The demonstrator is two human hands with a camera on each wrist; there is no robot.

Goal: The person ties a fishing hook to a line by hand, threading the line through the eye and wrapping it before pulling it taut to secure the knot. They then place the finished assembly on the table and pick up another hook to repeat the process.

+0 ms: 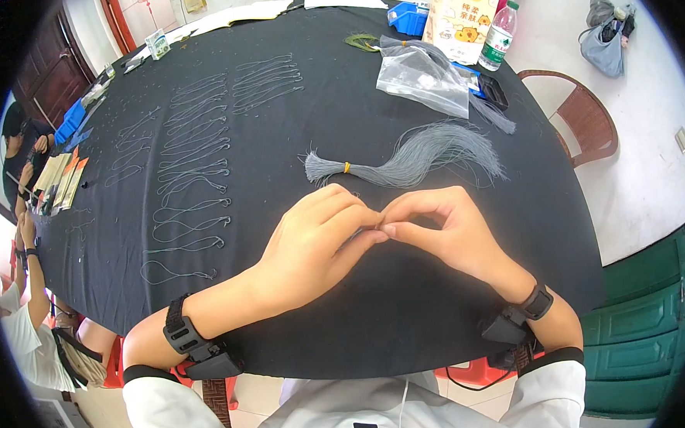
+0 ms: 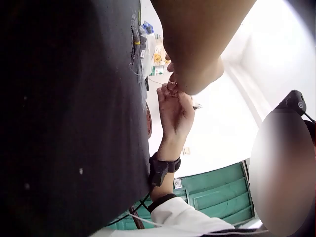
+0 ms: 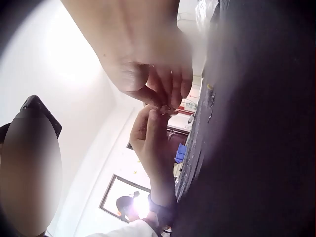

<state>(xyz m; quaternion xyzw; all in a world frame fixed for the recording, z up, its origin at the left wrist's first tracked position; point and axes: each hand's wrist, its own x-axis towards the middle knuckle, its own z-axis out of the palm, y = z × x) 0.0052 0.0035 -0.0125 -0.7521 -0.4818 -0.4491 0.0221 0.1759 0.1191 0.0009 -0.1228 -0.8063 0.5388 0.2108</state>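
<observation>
My left hand (image 1: 305,243) and right hand (image 1: 455,227) meet fingertip to fingertip above the black cloth, near the bundle of grey strands (image 1: 440,153). Each pinches something very thin between thumb and fingers; in the left wrist view a fine strand (image 2: 154,80) runs out from the fingertips. What lies between the fingertips is mostly hidden, also in the right wrist view, where the right hand (image 3: 143,59) is above the left hand (image 3: 153,140). A yellow band ties the bundle near its left end. Knotted grey loops (image 1: 193,174) lie in columns to the left.
Behind the bundle are a clear plastic bag (image 1: 421,78), a tissue pack (image 1: 460,18), a bottle (image 1: 498,37) and a blue tray (image 1: 407,18). Papers (image 1: 247,14) line the table's far edge. Other people sit at the left, and a brown chair (image 1: 585,116) stands at right.
</observation>
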